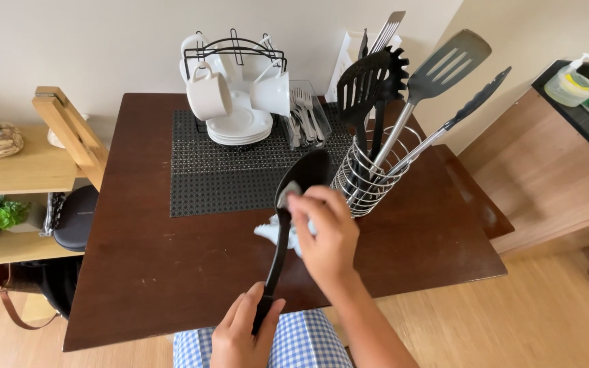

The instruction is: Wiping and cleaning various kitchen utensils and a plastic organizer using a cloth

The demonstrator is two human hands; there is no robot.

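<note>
My left hand (242, 332) grips the handle end of a long black spoon (303, 176), whose bowl points away over the dark wooden table (144, 266). My right hand (325, 235) presses a pale cloth (282, 228) against the spoon's neck, just below the bowl; part of the cloth hangs under my palm. Right behind the spoon stands a wire utensil holder (371, 178) with several black spatulas, a slotted turner and tongs upright in it.
A black woven mat (219, 163) carries a wire cup rack with white cups and stacked saucers (240, 126) and a clear cutlery box (306, 112). A wooden shelf with small plants (8, 167) is at left, a counter with a sink at right.
</note>
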